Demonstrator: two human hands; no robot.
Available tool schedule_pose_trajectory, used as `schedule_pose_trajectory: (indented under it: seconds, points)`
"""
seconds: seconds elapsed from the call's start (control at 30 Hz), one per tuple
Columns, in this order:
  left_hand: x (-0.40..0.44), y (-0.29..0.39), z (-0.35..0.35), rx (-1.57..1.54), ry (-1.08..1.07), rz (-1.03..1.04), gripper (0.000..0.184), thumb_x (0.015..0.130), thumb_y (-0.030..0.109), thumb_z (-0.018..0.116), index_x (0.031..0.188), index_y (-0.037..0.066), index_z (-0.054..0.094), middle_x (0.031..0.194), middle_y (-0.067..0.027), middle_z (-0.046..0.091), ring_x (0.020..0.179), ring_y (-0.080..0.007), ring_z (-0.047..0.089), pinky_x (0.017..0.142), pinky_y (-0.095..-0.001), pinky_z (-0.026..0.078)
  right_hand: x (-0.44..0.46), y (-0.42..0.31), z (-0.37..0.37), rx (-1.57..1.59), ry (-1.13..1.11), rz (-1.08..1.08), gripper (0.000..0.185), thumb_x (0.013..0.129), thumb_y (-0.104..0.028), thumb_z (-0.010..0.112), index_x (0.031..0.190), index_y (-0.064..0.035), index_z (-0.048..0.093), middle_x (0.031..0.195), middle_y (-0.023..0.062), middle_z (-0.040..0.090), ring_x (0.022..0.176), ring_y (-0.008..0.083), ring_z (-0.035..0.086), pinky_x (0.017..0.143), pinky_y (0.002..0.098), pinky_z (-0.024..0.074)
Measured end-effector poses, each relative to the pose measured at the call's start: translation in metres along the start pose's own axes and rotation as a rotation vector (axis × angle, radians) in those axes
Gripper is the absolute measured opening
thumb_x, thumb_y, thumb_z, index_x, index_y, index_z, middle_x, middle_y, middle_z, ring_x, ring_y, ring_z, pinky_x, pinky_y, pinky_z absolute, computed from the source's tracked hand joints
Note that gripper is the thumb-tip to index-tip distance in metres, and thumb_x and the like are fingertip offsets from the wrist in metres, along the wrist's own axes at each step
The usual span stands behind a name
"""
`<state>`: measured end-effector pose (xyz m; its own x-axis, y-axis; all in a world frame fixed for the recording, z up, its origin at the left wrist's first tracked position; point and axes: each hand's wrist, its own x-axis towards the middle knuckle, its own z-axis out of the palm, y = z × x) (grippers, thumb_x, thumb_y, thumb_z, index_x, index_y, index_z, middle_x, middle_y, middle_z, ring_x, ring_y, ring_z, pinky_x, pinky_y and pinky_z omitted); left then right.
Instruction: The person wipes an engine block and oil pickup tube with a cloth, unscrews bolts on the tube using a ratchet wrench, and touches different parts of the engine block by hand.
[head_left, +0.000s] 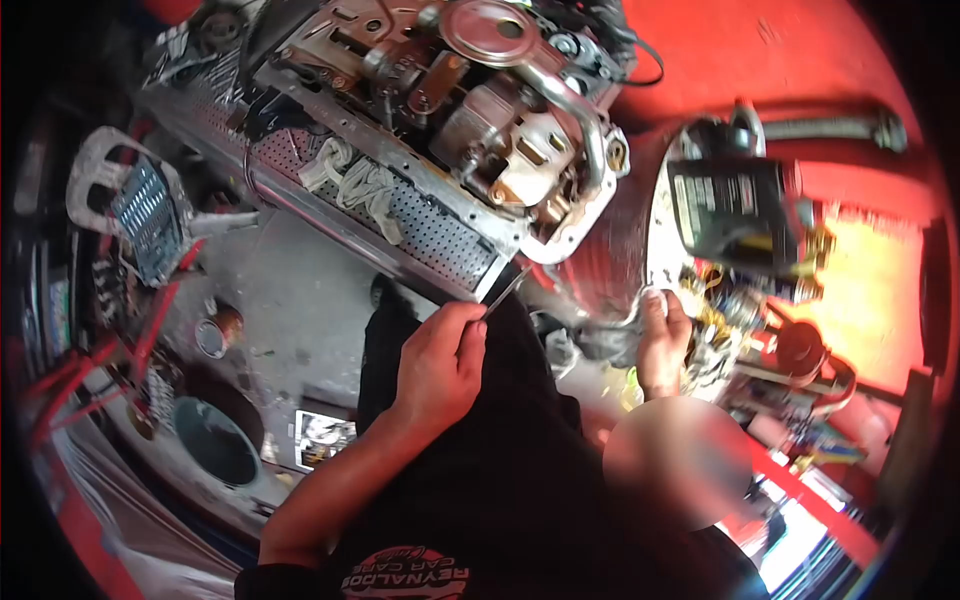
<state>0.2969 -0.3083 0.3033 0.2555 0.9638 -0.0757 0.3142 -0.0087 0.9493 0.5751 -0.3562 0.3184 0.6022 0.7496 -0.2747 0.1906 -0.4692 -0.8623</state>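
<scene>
My left hand [440,360] is closed around a thin metal tool [505,293]. Its narrow end points up toward the near corner of an opened engine [480,130]; whether it has a blade or a plain tip is not clear. A round metal pickup [490,32] with a curved tube lies across the engine's exposed inside. On the right, my right hand [662,340] has its fingers pinched together by the lower edge of a white surface [660,240]. A small whitish bit shows at those fingertips, too unclear to name.
Beneath the engine is a perforated metal bench [440,240] with crumpled whitish gloves [365,195] on it. A black bottle [735,210] lies on the right, near cluttered parts. At left are a chair [95,185], a can [220,332] and a dark bucket [215,440].
</scene>
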Motion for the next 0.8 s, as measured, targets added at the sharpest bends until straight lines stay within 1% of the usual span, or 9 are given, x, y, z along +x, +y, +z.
schedule_pose_trajectory:
  seconds: [0.07, 0.17, 0.27, 0.37, 0.43, 0.53, 0.6, 0.73, 0.8]
  points:
    - [0.005, 0.006, -0.005, 0.075, -0.047, 0.146, 0.009, 0.095, 0.003, 0.06, 0.104, 0.0, 0.061, 0.086, -0.0116, 0.065, 0.076, -0.0245, 0.065, 0.069, -0.0326, 0.051, -0.006, 0.028, 0.002, 0.447, 0.253, 0.308, 0.034, 0.102, -0.033, 0.054, 0.115, -0.0037, 0.064, 0.095, 0.003, 0.066, 0.082, 0.0168, 0.063, 0.074, 0.0313, 0.0522]
    - [0.007, 0.01, 0.001, 0.016, -0.096, 0.153, 0.009, 0.095, 0.004, 0.061, 0.103, 0.0, 0.061, 0.086, -0.0112, 0.065, 0.076, -0.0247, 0.065, 0.069, -0.0329, 0.051, -0.021, 0.032, -0.001, 0.932, 0.108, 0.561, 0.038, 0.103, -0.036, 0.048, 0.12, -0.0052, 0.061, 0.106, 0.0071, 0.069, 0.092, 0.0209, 0.068, 0.08, 0.0348, 0.0566]
    - [0.017, 0.016, 0.004, 0.047, -0.132, 0.123, 0.009, 0.096, 0.003, 0.06, 0.104, -0.001, 0.06, 0.086, -0.0104, 0.066, 0.075, -0.0212, 0.065, 0.07, -0.0312, 0.052, -0.014, 0.047, -0.007, 0.684, 0.349, 0.541, 0.027, 0.102, -0.032, 0.052, 0.104, -0.0071, 0.064, 0.089, 0.0033, 0.064, 0.072, 0.0133, 0.064, 0.061, 0.0264, 0.0529]
    - [0.029, 0.02, 0.008, 0.06, -0.177, 0.025, 0.011, 0.094, 0.002, 0.061, 0.105, 0.0, 0.061, 0.089, -0.0126, 0.067, 0.077, -0.025, 0.066, 0.071, -0.032, 0.053, 0.0, -0.007, 0.001, 0.455, 0.243, 0.245, 0.028, 0.101, -0.029, 0.057, 0.089, -0.0061, 0.066, 0.079, -0.0011, 0.061, 0.072, 0.0074, 0.058, 0.07, 0.0235, 0.0485]
    - [0.041, 0.024, 0.013, 0.079, -0.201, -0.051, 0.013, 0.093, 0.001, 0.061, 0.106, 0.001, 0.062, 0.091, -0.015, 0.068, 0.08, -0.0309, 0.068, 0.073, -0.0339, 0.054, 0.03, 0.024, -0.015, 0.121, 0.057, 0.198, 0.024, 0.102, -0.024, 0.053, 0.099, -0.0049, 0.068, 0.088, 0.0048, 0.068, 0.079, 0.0119, 0.064, 0.069, 0.0294, 0.0505]
    - [0.065, 0.042, 0.019, 0.068, -0.191, -0.166, 0.01, 0.097, 0.001, 0.058, 0.107, -0.002, 0.059, 0.092, -0.008, 0.066, 0.08, -0.0131, 0.065, 0.073, -0.0263, 0.053, 0.064, 0.017, -0.014, 0.825, -0.025, 0.603, 0.042, 0.107, -0.029, 0.035, 0.129, 0.001, 0.055, 0.118, 0.0153, 0.066, 0.1, 0.0229, 0.065, 0.088, 0.0361, 0.0526]
    - [0.078, 0.057, 0.026, 0.04, -0.117, -0.234, 0.01, 0.097, 0.0, 0.057, 0.107, -0.002, 0.058, 0.093, -0.0091, 0.066, 0.081, -0.0136, 0.065, 0.073, -0.027, 0.054, 0.09, -0.026, -0.019, 1.076, -0.124, 0.717, 0.05, 0.108, -0.037, 0.031, 0.14, 0.0007, 0.044, 0.133, 0.0197, 0.059, 0.117, 0.0284, 0.06, 0.098, 0.0419, 0.0506]
    - [0.087, 0.084, 0.037, -0.017, -0.025, -0.341, 0.009, 0.099, -0.001, 0.054, 0.108, -0.004, 0.055, 0.093, -0.0111, 0.065, 0.083, -0.0151, 0.065, 0.075, -0.0291, 0.055, 0.135, -0.043, -0.027, 0.817, -0.205, 0.482, 0.049, 0.108, -0.041, 0.036, 0.129, 0.001, 0.053, 0.099, 0.0114, 0.068, 0.07, 0.0152, 0.061, 0.064, 0.0287, 0.0421]
    - [0.092, 0.094, 0.04, 0.003, 0.022, -0.386, 0.009, 0.099, -0.001, 0.053, 0.107, -0.004, 0.055, 0.093, -0.0113, 0.065, 0.083, -0.0148, 0.064, 0.076, -0.0291, 0.054, 0.152, -0.045, -0.019, 0.537, -0.417, 0.271, 0.043, 0.108, -0.035, 0.038, 0.124, -0.0002, 0.057, 0.089, 0.0091, 0.068, 0.067, 0.0123, 0.059, 0.059, 0.0284, 0.042]
